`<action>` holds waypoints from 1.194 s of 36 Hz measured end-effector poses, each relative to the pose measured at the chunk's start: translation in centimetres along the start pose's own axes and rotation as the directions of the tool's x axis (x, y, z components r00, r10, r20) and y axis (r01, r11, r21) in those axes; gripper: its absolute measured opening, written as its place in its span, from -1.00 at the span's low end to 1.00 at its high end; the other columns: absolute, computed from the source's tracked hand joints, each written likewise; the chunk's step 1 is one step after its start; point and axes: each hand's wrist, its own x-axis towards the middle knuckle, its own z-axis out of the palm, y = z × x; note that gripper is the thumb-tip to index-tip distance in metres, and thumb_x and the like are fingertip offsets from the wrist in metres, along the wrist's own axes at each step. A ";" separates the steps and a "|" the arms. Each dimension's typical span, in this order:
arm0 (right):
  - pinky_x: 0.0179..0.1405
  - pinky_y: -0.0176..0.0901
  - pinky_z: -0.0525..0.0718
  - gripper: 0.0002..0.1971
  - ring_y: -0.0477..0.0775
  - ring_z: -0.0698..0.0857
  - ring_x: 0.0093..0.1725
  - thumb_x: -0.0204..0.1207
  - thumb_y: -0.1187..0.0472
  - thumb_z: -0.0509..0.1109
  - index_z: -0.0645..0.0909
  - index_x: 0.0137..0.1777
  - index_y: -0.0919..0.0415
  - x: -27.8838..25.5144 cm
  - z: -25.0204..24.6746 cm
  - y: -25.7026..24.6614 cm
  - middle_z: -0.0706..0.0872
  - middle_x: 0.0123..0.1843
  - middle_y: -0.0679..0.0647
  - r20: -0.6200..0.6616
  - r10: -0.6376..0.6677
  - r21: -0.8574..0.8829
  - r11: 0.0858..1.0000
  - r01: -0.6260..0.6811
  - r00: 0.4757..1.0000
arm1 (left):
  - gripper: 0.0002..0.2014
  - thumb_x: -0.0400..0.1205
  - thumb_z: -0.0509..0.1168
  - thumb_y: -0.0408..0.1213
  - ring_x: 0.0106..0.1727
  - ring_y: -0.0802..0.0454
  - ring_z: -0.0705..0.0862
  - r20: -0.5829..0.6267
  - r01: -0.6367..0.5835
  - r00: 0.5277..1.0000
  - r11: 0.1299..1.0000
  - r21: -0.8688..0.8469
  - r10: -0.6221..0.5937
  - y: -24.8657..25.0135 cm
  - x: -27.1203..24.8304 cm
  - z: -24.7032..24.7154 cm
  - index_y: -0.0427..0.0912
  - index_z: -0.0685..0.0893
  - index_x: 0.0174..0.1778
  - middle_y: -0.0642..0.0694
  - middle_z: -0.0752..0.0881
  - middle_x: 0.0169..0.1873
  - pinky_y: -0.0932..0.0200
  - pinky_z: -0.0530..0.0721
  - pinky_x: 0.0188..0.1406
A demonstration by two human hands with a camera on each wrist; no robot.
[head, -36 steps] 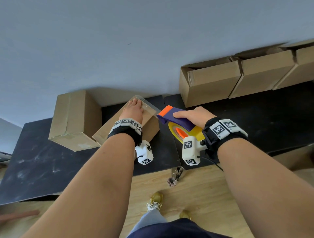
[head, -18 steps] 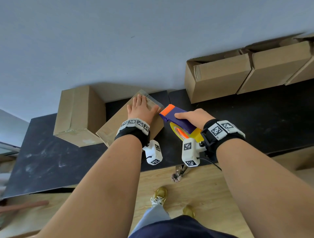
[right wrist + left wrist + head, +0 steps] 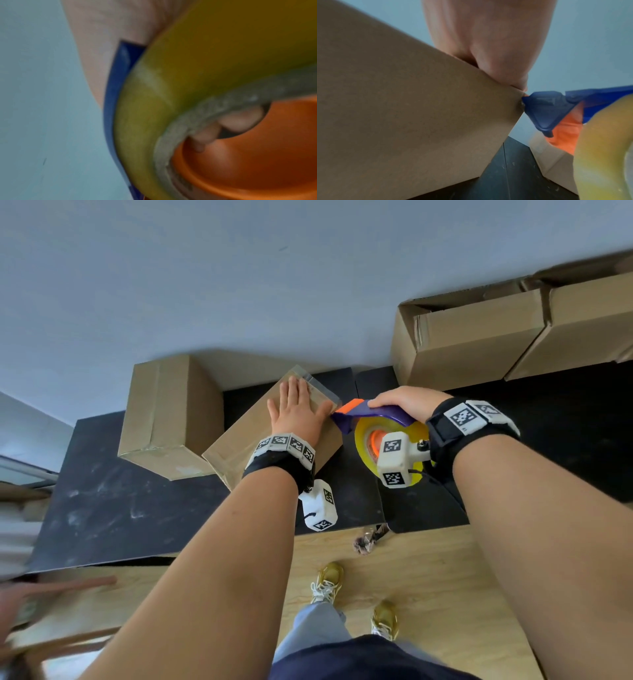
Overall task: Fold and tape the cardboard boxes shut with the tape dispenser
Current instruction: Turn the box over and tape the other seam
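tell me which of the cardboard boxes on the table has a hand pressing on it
The tilted middle box: the left hand lies flat on top, the tape dispenser at its edge. The closed box beside it and the open boxes behind are untouched.

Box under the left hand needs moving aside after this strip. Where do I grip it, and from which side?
Grip the box across its two long side walls, coming down from above. It lies flat with its broad top up, the left hand pressing it. The sealed box crowds its left and the tape dispenser touches its right edge, so clear that first.
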 end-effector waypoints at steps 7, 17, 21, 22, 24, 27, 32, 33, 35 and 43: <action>-0.18 -0.14 0.53 -0.74 0.13 0.67 -0.15 0.57 -0.05 0.41 0.61 -0.23 0.11 0.8 1.5 2.7 0.69 -0.19 0.11 -0.123 0.145 -0.078 0.985 -0.156 0.982 | -0.29 0.73 -0.13 0.19 0.68 0.01 -0.29 0.007 0.006 1.000 1.000 -0.011 -0.006 -0.1 -0.1 0.2 -0.10 -0.17 0.70 -0.03 -0.21 0.69 -0.18 -0.29 0.64; -0.30 -0.12 0.46 -0.56 0.10 0.62 -0.24 0.45 -0.17 0.45 0.61 -0.02 0.25 1.4 2.8 6.4 0.67 -0.09 0.15 -0.384 0.190 0.026 0.980 -0.195 0.904 | -0.05 0.58 -0.08 0.43 0.69 -0.01 -0.27 -0.062 0.005 0.998 0.998 0.061 -0.001 0.2 -0.6 0.8 -0.16 -0.16 0.71 -0.08 -0.19 0.70 -0.20 -0.23 0.64; -0.43 -0.14 0.36 -0.75 0.09 0.52 -0.38 0.45 0.02 0.35 0.51 -0.27 0.22 1.4 3.0 6.4 0.58 -0.32 0.12 -0.375 0.156 -0.081 0.977 -0.199 0.914 | -0.09 0.62 -0.06 0.37 0.69 -0.04 -0.24 -0.096 0.012 0.995 0.997 0.076 -0.005 0.7 -0.9 0.8 -0.19 -0.15 0.70 -0.10 -0.16 0.70 -0.22 -0.19 0.64; -0.43 -0.14 0.37 -0.73 0.10 0.53 -0.37 0.46 0.02 0.34 0.49 -0.30 0.21 1.4 3.2 6.5 0.57 -0.33 0.12 -0.383 0.147 -0.132 0.968 -0.211 0.912 | -0.09 0.62 -0.07 0.36 0.69 -0.05 -0.24 -0.097 0.016 0.995 0.997 0.081 -0.008 0.8 -0.9 0.9 -0.20 -0.15 0.70 -0.11 -0.17 0.70 -0.22 -0.19 0.64; -0.33 -0.13 0.46 -0.72 0.13 0.58 -0.29 0.52 -0.01 0.32 0.44 -0.25 0.19 1.9 3.6 7.1 0.59 -0.28 0.13 -0.390 0.132 -0.248 0.938 -0.242 0.911 | -0.09 0.62 -0.07 0.36 0.69 -0.05 -0.24 -0.103 0.023 0.995 0.997 0.080 -0.015 0.8 -0.8 0.9 -0.20 -0.16 0.70 -0.11 -0.18 0.70 -0.21 -0.20 0.64; -0.24 -0.08 0.52 -0.75 0.14 0.62 -0.26 0.56 -0.03 0.35 0.36 0.00 0.06 3.0 4.4 8.8 0.59 -0.33 0.07 -0.404 0.094 -0.357 0.900 -0.251 0.910 | -0.09 0.61 -0.05 0.36 0.69 -0.02 -0.24 -0.140 0.026 0.990 0.999 0.039 -0.020 0.7 -0.9 1.4 -0.19 -0.15 0.70 -0.09 -0.15 0.70 -0.17 -0.25 0.64; -0.48 -0.17 0.47 -0.54 0.04 0.59 -0.44 0.45 -0.05 0.52 0.43 0.27 -0.03 4.0 6.0 10.4 0.65 -0.37 0.03 -0.460 0.073 -0.328 0.912 -0.245 0.885 | -0.04 0.57 0.10 0.34 0.70 -0.03 -0.19 -0.239 -0.003 0.971 0.997 -0.071 -0.014 0.4 -1.0 1.8 -0.22 -0.08 0.70 -0.12 -0.07 0.70 -0.12 -0.24 0.66; -0.47 -0.16 0.48 -0.54 0.04 0.57 -0.45 0.45 -0.06 0.53 0.48 0.24 0.09 4.2 6.3 10.3 0.64 -0.36 0.06 -0.455 0.107 -0.311 0.911 -0.271 0.884 | -0.05 0.56 0.14 0.33 0.70 -0.05 -0.15 -0.264 -0.011 0.965 0.996 -0.083 -0.012 0.4 -1.0 1.8 -0.22 -0.02 0.69 -0.14 -0.02 0.69 -0.12 -0.21 0.66; -0.49 -0.17 0.48 -0.53 0.03 0.53 -0.48 0.41 -0.12 0.56 0.53 0.08 0.20 4.4 6.8 10.0 0.57 -0.39 0.08 -0.448 0.170 -0.288 0.902 -0.322 0.878 | -0.15 0.54 0.21 0.29 0.68 -0.13 0.00 -0.310 -0.042 0.951 0.996 -0.077 0.016 0.2 -1.1 1.8 -0.21 0.19 0.61 -0.17 0.14 0.64 -0.13 -0.14 0.65; -0.34 -0.26 0.45 -0.50 0.04 0.56 -0.16 0.39 0.05 0.63 0.41 0.19 -0.23 4.3 6.8 10.8 0.59 -0.04 -0.04 -0.283 0.079 -0.287 0.944 -0.163 0.956 | -0.34 0.54 0.22 0.28 0.43 -0.18 0.36 -0.364 -0.091 0.927 0.995 0.030 0.096 0.1 -1.4 1.8 -0.18 0.46 0.35 -0.14 0.46 0.34 -0.09 0.14 0.56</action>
